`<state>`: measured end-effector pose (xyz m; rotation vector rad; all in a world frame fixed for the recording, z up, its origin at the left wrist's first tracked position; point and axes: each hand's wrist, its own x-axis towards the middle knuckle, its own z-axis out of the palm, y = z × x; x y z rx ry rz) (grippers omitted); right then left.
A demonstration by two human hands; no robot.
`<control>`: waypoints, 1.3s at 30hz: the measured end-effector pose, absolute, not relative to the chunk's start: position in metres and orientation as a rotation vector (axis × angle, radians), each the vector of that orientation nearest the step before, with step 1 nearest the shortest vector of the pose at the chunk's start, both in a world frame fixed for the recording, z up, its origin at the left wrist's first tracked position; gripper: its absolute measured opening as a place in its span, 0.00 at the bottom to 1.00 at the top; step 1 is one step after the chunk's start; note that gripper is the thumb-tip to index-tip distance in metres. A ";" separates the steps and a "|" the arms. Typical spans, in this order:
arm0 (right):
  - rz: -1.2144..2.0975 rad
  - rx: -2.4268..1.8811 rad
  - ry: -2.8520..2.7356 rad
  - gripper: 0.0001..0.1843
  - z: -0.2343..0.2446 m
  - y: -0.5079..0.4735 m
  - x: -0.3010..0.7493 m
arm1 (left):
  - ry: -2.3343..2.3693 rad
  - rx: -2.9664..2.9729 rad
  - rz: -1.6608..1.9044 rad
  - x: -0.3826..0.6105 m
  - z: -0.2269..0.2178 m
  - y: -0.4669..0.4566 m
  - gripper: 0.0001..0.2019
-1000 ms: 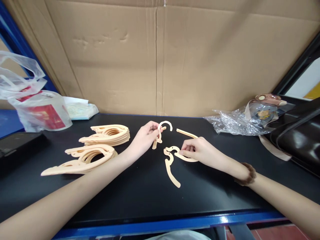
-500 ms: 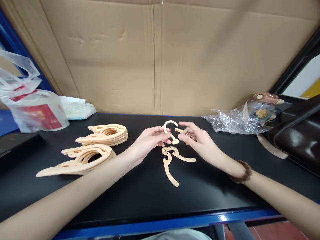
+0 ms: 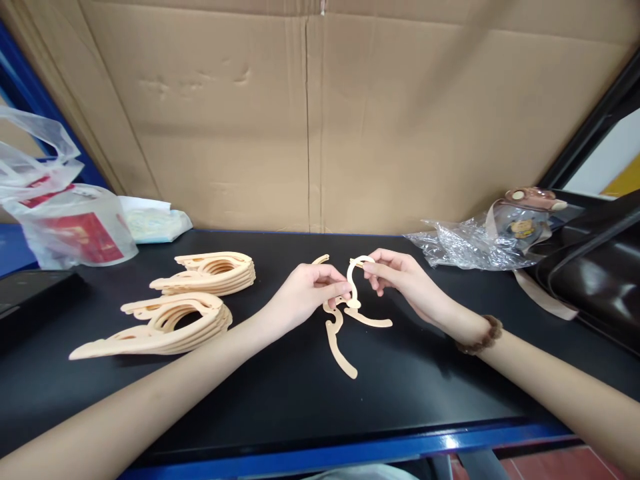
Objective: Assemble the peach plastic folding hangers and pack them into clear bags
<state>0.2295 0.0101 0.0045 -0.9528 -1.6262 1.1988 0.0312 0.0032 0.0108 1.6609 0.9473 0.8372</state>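
Hook piece [image 3: 352,283]: pale wooden part with a rounded top and a short stem, being held just above the counter [image 3: 260,393], near its middle and toward the cardboard [image 3: 310,113] at the back; its lower end is hanging right over two flat pieces lying below it; whether it is touching them cannot be told.
Left hand [image 3: 310,292]: reaching in from the left; thumb and fingertips are pressing together on the stem of the hook piece, the other fingers curling in.
Right hand [image 3: 400,277]: coming in from the right; thumb and forefinger are pinching the top of the hook's curve, the remaining fingers bending loosely behind; a brown bracelet [image 3: 483,335] is sitting on the wrist.
Curved arm pieces [image 3: 336,343]: two thin wooden shapes lying flat on the counter directly under the hands; one is pointing toward the person, the other is running out to the right; their upper ends are meeting beneath the hook.
Thin strip [image 3: 321,259]: a small wooden sliver showing just behind the left hand's knuckles.
Stacks: two piles of the same pale curved shapes are lying well left of the hands; the nearer pile [image 3: 160,327] is sitting just in front of the farther pile [image 3: 213,272].
Left edge: a plastic bag [image 3: 70,230] with red print is resting beside a white packet [image 3: 153,220].
Right edge: crumpled clear wrap [image 3: 465,243] is lying next to a black bag [image 3: 590,273].
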 end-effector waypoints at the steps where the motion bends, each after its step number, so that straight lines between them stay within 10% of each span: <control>1: 1.227 -0.968 -1.621 0.12 0.004 0.011 0.231 | 0.958 1.659 0.841 0.031 0.010 0.004 0.07; 15: 1.307 -1.015 -1.486 0.09 0.003 0.017 0.237 | 1.512 2.539 0.831 0.010 -0.002 0.026 0.11; 25: 1.514 -0.877 -1.362 0.06 -0.002 0.026 0.248 | 1.593 2.456 0.710 0.005 -0.006 0.032 0.01; 39: 1.531 -0.921 -1.367 0.06 -0.007 0.031 0.256 | 1.447 2.233 0.749 0.015 0.002 0.021 0.14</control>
